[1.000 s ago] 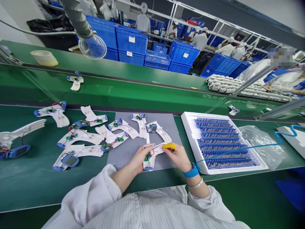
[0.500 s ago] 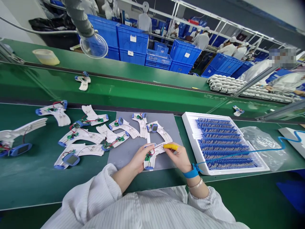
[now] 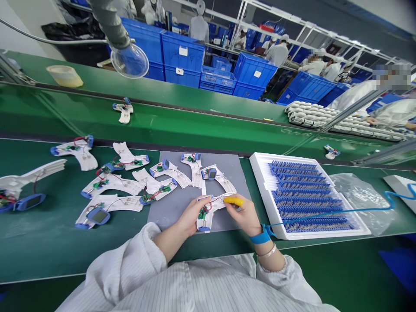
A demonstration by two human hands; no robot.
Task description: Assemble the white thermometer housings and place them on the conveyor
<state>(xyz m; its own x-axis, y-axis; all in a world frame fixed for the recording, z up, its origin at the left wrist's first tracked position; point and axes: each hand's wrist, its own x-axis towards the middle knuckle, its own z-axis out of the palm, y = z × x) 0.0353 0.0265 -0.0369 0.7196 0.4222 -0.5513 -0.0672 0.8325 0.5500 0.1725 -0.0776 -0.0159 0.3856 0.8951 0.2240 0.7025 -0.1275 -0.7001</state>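
A white gun-shaped housing half (image 3: 211, 210) with a green circuit board, red wires and a blue end cap lies on the grey mat (image 3: 182, 212) in front of me. My left hand (image 3: 191, 214) is closed on its left side, thumb along the top edge. At its upper right end, my right hand (image 3: 243, 212) has its fingers pinched on the housing near a thin wire. A yellow finger cot (image 3: 234, 200) covers the index finger; the fingertips' exact contact is partly hidden. Similar housing halves (image 3: 221, 177) lie just beyond, some with small blue-framed screens.
More housing halves (image 3: 112, 184) lie left on the green bench. A white foam tray (image 3: 260, 177) with rows of blue-and-grey parts stands right, beside a clear plastic bag (image 3: 357, 199). A blue wrist-strap cord (image 3: 325, 213) crosses the tray. A fume hose (image 3: 130, 60) hangs above; co-workers sit beyond.
Both hands and the housing half stay nearly where they were. Two small housing pieces on the green belt behind have shifted to the right. The view has moved slightly.
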